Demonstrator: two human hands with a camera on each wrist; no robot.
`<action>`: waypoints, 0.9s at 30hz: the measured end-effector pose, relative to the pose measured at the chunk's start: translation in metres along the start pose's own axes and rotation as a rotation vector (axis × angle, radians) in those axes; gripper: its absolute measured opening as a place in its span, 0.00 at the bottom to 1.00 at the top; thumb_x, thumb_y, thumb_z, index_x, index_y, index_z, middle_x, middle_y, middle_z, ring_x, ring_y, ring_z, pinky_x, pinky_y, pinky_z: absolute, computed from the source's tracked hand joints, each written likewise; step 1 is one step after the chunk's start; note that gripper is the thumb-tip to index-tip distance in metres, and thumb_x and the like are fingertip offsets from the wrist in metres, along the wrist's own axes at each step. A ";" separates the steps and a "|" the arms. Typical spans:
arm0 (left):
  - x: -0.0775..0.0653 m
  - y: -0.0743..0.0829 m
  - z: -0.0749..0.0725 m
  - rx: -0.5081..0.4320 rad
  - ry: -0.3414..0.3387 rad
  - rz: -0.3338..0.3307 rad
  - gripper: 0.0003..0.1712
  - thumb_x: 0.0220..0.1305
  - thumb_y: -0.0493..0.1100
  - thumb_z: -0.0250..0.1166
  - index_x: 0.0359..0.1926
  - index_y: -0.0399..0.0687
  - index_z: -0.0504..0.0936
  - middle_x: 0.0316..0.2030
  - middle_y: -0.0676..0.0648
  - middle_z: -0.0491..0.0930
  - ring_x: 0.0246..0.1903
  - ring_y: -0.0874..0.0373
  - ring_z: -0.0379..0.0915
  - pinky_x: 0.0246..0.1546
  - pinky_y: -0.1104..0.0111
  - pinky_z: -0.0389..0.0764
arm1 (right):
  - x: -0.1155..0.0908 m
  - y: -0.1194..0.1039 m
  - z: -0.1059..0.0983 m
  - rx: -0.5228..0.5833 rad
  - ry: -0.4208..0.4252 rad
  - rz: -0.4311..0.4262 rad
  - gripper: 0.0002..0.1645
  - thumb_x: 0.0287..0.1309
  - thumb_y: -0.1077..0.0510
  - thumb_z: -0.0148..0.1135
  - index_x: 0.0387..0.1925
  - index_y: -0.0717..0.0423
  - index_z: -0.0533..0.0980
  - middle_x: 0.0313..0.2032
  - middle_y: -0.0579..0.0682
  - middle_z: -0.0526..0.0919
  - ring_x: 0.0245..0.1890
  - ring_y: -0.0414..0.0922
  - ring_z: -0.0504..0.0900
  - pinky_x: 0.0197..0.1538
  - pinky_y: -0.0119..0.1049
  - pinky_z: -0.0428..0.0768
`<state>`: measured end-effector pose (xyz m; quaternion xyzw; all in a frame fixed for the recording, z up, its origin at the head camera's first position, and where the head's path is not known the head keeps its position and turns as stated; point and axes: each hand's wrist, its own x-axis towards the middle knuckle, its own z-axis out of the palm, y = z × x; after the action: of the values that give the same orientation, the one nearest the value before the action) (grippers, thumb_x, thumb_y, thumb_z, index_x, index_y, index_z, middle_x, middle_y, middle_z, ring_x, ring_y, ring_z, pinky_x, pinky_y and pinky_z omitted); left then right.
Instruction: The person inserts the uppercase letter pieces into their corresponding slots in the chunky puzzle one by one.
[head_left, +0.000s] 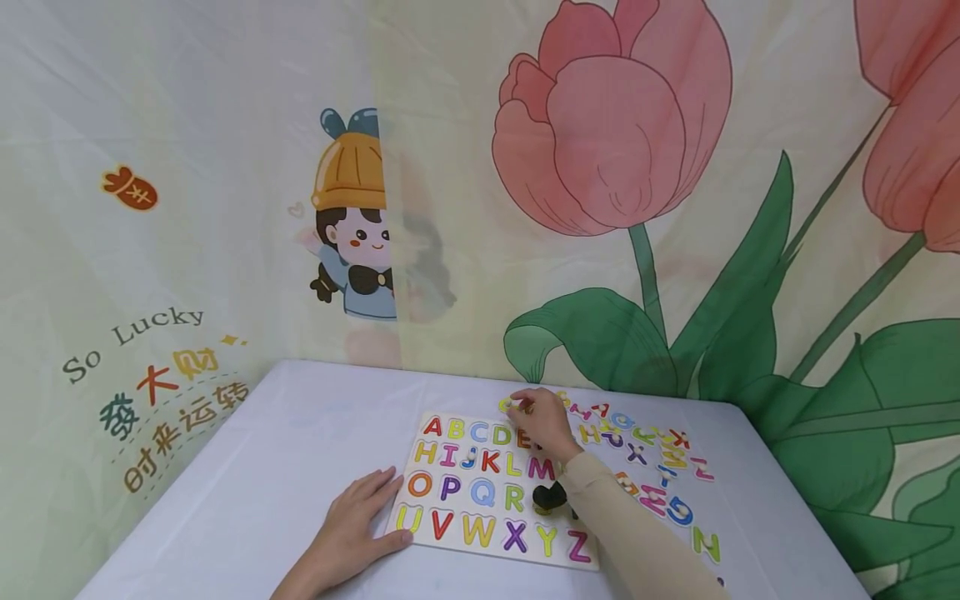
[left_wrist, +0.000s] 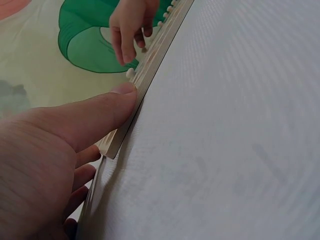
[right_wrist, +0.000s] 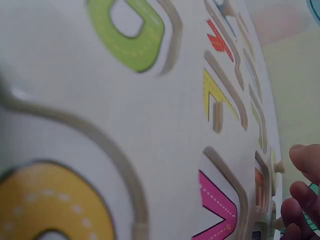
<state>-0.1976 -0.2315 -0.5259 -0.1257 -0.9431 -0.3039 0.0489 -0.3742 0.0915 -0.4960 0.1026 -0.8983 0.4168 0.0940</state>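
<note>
A wooden alphabet puzzle board [head_left: 457,537] lies on the white table, its recesses printed with coloured letters. My left hand [head_left: 358,523] rests at the board's left edge. In the left wrist view the left thumb [left_wrist: 107,110] lies along the board's rim, with the other fingers beyond the corner. My right hand [head_left: 543,421] hovers over the board's back edge, fingers bent loosely downward beside a yellow letter piece [head_left: 505,406]. Small knobs [right_wrist: 280,168] stand close to those fingertips in the right wrist view; none shows between them. A blue J piece [head_left: 469,458] with a knob sits in the board.
Loose knobbed letter pieces lie scattered behind and right of the board, among them a green N [head_left: 706,544], a blue Q [head_left: 680,511] and a red K [head_left: 678,439]. A printed curtain [head_left: 450,250] hangs right behind the table [head_left: 300,433]. The right forearm crosses the board's right side.
</note>
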 end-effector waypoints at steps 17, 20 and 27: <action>0.000 0.001 0.001 -0.006 -0.013 -0.035 0.52 0.57 0.68 0.77 0.75 0.46 0.75 0.78 0.45 0.68 0.78 0.40 0.58 0.76 0.36 0.57 | 0.014 0.008 0.018 -0.066 0.065 0.165 0.12 0.63 0.51 0.75 0.45 0.51 0.90 0.30 0.45 0.85 0.28 0.42 0.78 0.30 0.35 0.75; -0.001 0.001 0.001 -0.001 -0.012 -0.036 0.52 0.57 0.68 0.77 0.75 0.46 0.75 0.77 0.45 0.68 0.78 0.40 0.59 0.76 0.36 0.58 | 0.013 0.007 0.020 -0.064 0.085 0.167 0.10 0.63 0.51 0.76 0.43 0.50 0.91 0.30 0.45 0.85 0.28 0.42 0.78 0.30 0.35 0.74; -0.001 0.002 0.000 0.004 -0.014 -0.035 0.52 0.57 0.69 0.76 0.75 0.46 0.75 0.78 0.45 0.68 0.78 0.40 0.58 0.76 0.35 0.57 | 0.014 0.003 0.018 -0.081 0.092 0.135 0.09 0.64 0.51 0.77 0.42 0.50 0.92 0.30 0.45 0.84 0.30 0.43 0.77 0.31 0.35 0.73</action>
<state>-0.1962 -0.2304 -0.5247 -0.1110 -0.9460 -0.3022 0.0373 -0.3900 0.0778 -0.5063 0.0184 -0.9140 0.3899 0.1109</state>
